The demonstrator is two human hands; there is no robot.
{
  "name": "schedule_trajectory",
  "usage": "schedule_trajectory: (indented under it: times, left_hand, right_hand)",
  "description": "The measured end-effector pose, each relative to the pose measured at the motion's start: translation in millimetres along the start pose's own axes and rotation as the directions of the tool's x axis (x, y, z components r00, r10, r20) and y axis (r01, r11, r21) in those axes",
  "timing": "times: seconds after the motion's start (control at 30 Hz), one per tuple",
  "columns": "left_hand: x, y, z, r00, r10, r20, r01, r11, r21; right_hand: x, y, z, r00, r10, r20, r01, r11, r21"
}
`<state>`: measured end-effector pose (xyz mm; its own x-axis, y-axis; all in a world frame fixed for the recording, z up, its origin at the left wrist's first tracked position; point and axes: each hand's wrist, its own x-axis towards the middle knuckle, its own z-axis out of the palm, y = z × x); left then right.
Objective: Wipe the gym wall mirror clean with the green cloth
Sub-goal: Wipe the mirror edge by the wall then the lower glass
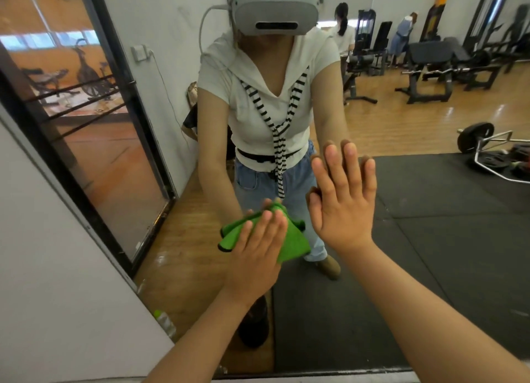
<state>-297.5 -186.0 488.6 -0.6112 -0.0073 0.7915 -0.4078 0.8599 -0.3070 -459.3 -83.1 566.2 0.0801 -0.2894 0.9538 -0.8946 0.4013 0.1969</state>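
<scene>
The wall mirror (430, 239) fills most of the view and reflects me and the gym behind. My left hand (255, 253) lies flat with straight fingers on the green cloth (295, 245), pressing it against the glass low in the middle. Part of the cloth is hidden under that hand; its black-edged corner sticks out to the left. My right hand (344, 202) is spread flat on the mirror just right of the cloth, fingers pointing up, holding nothing.
A grey wall (57, 282) borders the mirror on the left. A small bottle with a green cap (165, 322) stands at the mirror's lower left edge. Reflected in the glass are weight machines, a barbell on black mats and two people far back.
</scene>
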Motion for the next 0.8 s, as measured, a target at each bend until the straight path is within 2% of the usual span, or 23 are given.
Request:
schedule_trajectory:
  times: [0.07, 0.13, 0.27, 0.5, 0.63, 0.7, 0.8]
  left_hand:
    - [-7.0, -12.0, 6.5, 0.980, 0.198, 0.021, -0.199, 0.975, 0.103]
    - [-5.4, -26.0, 3.5, 0.958, 0.286, 0.032, -0.287, 0.944, 0.164]
    - [-1.6, -49.3, -12.4, 0.969, 0.248, 0.011, -0.246, 0.952, 0.181]
    - [7.1, -98.7, -36.2, 0.995, 0.023, -0.095, -0.010, 0.990, 0.138]
    - [19.2, -129.1, -58.7, 0.981, -0.141, -0.134, 0.150, 0.987, 0.060]
    - [27.3, -140.5, -70.0, 0.935, -0.309, -0.175, 0.316, 0.949, 0.011]
    - [35.6, -120.5, -67.9, 0.749, -0.620, -0.233, 0.589, 0.784, -0.195]
  right_hand:
    - [0.4, 0.4, -0.6, 1.000, -0.006, 0.004, 0.006, 1.000, 0.009]
    - [0.1, 1.2, -0.8, 1.000, -0.009, -0.002, 0.009, 1.000, 0.011]
    - [0.1, 0.9, 0.4, 1.000, -0.006, -0.019, 0.006, 1.000, 0.007]
    - [1.3, -0.5, 0.2, 1.000, -0.006, -0.023, 0.006, 1.000, 0.003]
    - [1.5, 0.6, -0.4, 1.000, -0.010, -0.025, 0.010, 1.000, 0.005]
    - [0.9, 0.8, 0.4, 1.000, -0.008, -0.027, 0.008, 1.000, 0.007]
    - [0.5, 1.2, 1.8, 0.999, -0.003, -0.040, 0.004, 1.000, 0.006]
